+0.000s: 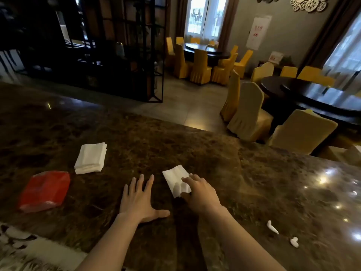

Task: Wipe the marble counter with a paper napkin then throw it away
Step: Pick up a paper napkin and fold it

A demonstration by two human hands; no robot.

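Note:
A folded white paper napkin (175, 178) lies flat on the dark brown marble counter (136, 137). My right hand (199, 190) rests on the napkin's near right part, fingers pressing it down onto the stone. My left hand (138, 198) lies flat on the counter just left of the napkin, fingers spread, holding nothing. No bin is in view.
A stack of white napkins (90, 158) and a red packet (46, 190) lie to the left. Two white earbuds (272, 227) (294, 241) sit at the right. Beyond the counter's far edge stand yellow-covered chairs (248, 112) and dark round tables (320, 98).

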